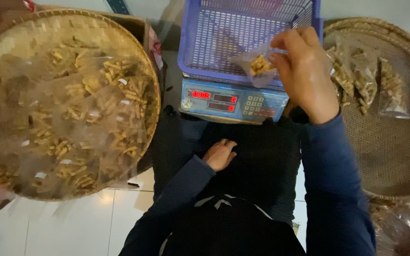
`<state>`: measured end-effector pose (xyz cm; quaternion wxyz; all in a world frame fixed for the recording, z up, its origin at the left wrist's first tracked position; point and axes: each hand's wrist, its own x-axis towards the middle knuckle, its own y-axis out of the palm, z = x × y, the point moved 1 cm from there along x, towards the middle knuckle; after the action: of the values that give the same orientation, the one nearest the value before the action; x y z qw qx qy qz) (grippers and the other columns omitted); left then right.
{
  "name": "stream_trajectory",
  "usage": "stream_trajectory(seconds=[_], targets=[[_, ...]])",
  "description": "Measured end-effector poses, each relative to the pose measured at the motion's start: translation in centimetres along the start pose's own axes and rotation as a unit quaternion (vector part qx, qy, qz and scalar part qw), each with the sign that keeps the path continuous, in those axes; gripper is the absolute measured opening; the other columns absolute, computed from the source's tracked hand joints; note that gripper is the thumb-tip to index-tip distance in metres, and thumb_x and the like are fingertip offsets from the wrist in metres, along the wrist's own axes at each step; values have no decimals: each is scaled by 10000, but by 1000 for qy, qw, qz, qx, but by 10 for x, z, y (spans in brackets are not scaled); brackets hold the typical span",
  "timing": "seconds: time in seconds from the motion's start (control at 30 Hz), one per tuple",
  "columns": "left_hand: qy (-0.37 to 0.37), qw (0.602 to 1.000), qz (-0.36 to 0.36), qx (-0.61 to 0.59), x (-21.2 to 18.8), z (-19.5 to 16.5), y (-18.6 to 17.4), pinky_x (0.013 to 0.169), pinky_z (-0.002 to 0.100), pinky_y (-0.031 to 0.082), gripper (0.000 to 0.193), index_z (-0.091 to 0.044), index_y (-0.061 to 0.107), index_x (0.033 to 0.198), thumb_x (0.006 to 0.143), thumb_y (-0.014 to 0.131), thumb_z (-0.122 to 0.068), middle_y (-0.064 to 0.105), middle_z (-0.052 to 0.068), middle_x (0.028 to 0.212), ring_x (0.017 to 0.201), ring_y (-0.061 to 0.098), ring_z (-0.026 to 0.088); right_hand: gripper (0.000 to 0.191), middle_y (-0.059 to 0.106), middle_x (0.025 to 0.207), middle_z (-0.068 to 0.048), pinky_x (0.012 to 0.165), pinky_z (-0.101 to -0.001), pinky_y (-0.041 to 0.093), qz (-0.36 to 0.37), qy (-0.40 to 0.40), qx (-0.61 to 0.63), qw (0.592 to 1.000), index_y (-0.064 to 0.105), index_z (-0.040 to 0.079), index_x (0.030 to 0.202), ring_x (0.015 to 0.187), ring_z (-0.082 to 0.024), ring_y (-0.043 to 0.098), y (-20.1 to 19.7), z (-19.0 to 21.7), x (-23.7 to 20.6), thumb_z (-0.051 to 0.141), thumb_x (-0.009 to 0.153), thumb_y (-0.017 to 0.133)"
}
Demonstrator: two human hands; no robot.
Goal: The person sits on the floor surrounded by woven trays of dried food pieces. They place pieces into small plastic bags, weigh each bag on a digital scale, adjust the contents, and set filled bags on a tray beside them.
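My right hand [304, 71] pinches a small clear snack bag [258, 66] above the blue mesh basket [224, 38] on the scale — weighing position; left hand [220, 154] rests loosely curled, empty, below it.

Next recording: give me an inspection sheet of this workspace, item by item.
Surface: white tiled floor; blue digital scale carrying a blue mesh basket.
Job's things: small clear bag of snack sticks over the basket.
Clutter: left woven tray piled with filled bags; right woven tray with a few.
Grippers: right hand pinches the bag; left hand rests on the lap.
Cables: nothing seen.
Surroundings: cardboard box.
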<state>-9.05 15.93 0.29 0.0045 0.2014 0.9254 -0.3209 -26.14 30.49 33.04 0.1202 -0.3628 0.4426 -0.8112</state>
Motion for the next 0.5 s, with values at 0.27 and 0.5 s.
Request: stream_trajectory(seconds=[0.27, 0.5], targets=[[9, 999, 29, -20, 5, -1, -1, 1001, 482, 503, 429, -30, 577, 1355, 966, 648, -196, 593, 250, 1306, 1190, 601, 428, 161, 602, 1056, -196, 672, -359, 520, -46, -6, -24, 999, 625, -39, 1162, 791, -275, 620, -11, 5, -3, -83, 1023, 694], [-37, 995, 94, 20, 7, -5, -3, 975, 484, 513, 454, -45, 548, 1400, 992, 615, -231, 573, 245, 1328, 1163, 602, 422, 85, 610, 964, -55, 596, -221, 477, -37, 176, 400, 899, 571, 39, 1226, 671, -85, 558, -15, -14, -27, 14, 1158, 617]])
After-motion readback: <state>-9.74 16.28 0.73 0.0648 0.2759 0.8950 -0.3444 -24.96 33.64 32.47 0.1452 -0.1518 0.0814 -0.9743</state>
